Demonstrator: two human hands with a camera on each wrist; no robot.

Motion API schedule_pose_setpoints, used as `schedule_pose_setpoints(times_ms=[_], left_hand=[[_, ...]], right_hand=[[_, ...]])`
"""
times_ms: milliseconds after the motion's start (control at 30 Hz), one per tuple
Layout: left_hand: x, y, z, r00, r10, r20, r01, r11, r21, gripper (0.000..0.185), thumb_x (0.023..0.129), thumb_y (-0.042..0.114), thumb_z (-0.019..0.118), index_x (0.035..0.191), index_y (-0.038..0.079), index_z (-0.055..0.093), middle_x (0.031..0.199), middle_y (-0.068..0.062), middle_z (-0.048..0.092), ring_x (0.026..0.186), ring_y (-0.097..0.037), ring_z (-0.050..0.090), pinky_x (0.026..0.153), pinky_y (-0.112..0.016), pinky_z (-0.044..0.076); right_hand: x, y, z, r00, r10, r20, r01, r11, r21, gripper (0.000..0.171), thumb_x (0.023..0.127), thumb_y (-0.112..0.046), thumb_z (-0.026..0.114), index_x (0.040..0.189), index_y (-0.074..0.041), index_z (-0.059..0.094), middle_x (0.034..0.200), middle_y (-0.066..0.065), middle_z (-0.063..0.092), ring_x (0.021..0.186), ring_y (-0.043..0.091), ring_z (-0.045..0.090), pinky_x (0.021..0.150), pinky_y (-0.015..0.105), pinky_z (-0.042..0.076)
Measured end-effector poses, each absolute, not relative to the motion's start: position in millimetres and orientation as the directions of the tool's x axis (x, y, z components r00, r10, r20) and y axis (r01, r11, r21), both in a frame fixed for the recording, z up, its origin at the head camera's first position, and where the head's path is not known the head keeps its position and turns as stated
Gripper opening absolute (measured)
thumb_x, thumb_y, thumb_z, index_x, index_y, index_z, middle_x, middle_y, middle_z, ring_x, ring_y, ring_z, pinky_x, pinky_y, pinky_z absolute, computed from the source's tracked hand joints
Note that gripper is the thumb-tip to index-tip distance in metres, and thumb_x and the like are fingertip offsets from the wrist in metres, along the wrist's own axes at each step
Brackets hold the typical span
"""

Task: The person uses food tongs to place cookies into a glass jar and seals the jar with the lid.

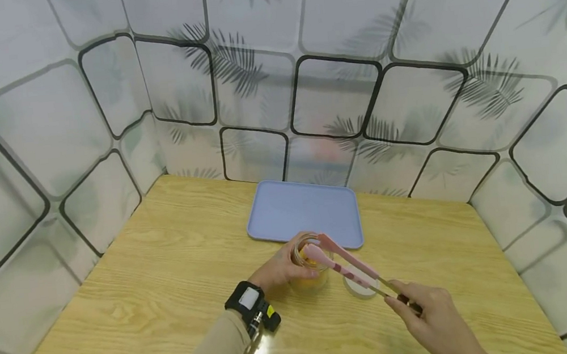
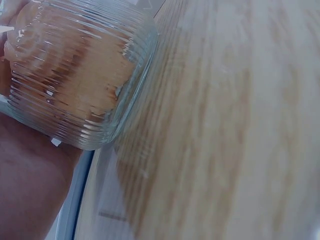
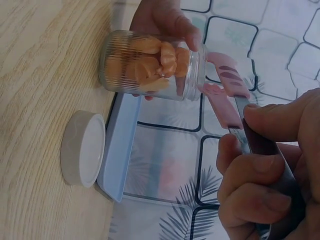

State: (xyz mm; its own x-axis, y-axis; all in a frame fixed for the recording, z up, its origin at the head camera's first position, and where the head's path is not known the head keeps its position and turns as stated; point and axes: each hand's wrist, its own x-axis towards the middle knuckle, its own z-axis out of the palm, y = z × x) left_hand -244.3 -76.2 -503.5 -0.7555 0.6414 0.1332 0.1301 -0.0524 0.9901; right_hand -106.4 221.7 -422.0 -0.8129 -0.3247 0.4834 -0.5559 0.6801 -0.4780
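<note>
My left hand grips a ribbed clear glass jar near its neck. Orange-coloured pieces that look like mandarin segments fill much of the jar. In my right hand is a pair of tongs with metal arms and pink tips. The tips stand apart at the jar's open mouth; between them I see nothing held. Just right of the jar, a round white lid lies on the table. The left wrist view shows the jar's ribbed side close up.
A light blue rectangular tray lies behind the jar, towards the back of the wooden table. Patterned curtains close in the back and both sides. A black device is strapped to the left wrist.
</note>
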Motion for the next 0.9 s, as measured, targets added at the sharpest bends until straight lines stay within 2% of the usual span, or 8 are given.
schedule_pose_setpoints(times_ms=[233, 467, 700, 900], left_hand=[[-245, -77, -505, -0.751, 0.644, 0.147, 0.163, -0.035, 0.986, 0.077, 0.088, 0.028, 0.082, 0.152, 0.033, 0.040, 0.151, -0.001, 0.049, 0.138, -0.016, 0.047, 0.116, -0.042, 0.037], [-246, -75, -505, -0.740, 0.655, 0.154, 0.159, -0.052, 0.986, 0.075, 0.088, 0.026, 0.082, 0.151, 0.033, 0.041, 0.153, -0.006, 0.046, 0.137, -0.018, 0.047, 0.108, -0.040, 0.042], [-247, -70, -506, -0.732, 0.660, 0.169, 0.174, -0.058, 0.983, 0.075, 0.088, 0.026, 0.082, 0.151, 0.033, 0.041, 0.152, -0.003, 0.048, 0.140, -0.016, 0.044, 0.118, -0.045, 0.033], [-245, -73, -506, -0.754, 0.641, 0.143, 0.154, -0.040, 0.987, 0.072, 0.089, 0.023, 0.080, 0.149, 0.038, 0.042, 0.150, 0.001, 0.049, 0.140, -0.017, 0.045, 0.118, -0.051, 0.032]], right_hand=[[-105, 221, -425, -0.809, -0.324, 0.490, -0.561, 0.673, -0.481, 0.026, 0.084, 0.006, 0.077, 0.109, 0.005, 0.075, 0.071, -0.011, 0.063, 0.050, -0.009, 0.038, 0.041, 0.011, 0.035], [-105, 221, -428, -0.808, -0.314, 0.498, -0.561, 0.668, -0.489, 0.027, 0.083, 0.008, 0.077, 0.110, 0.007, 0.073, 0.071, -0.012, 0.063, 0.049, -0.011, 0.038, 0.039, 0.010, 0.034], [-102, 224, -432, -0.803, -0.306, 0.512, -0.564, 0.666, -0.487, 0.028, 0.082, 0.008, 0.077, 0.110, 0.007, 0.073, 0.072, -0.011, 0.063, 0.049, -0.012, 0.037, 0.039, 0.010, 0.033], [-102, 221, -437, -0.804, -0.316, 0.503, -0.571, 0.643, -0.510, 0.029, 0.084, 0.007, 0.076, 0.113, 0.006, 0.072, 0.074, -0.009, 0.065, 0.051, -0.011, 0.038, 0.040, 0.010, 0.034]])
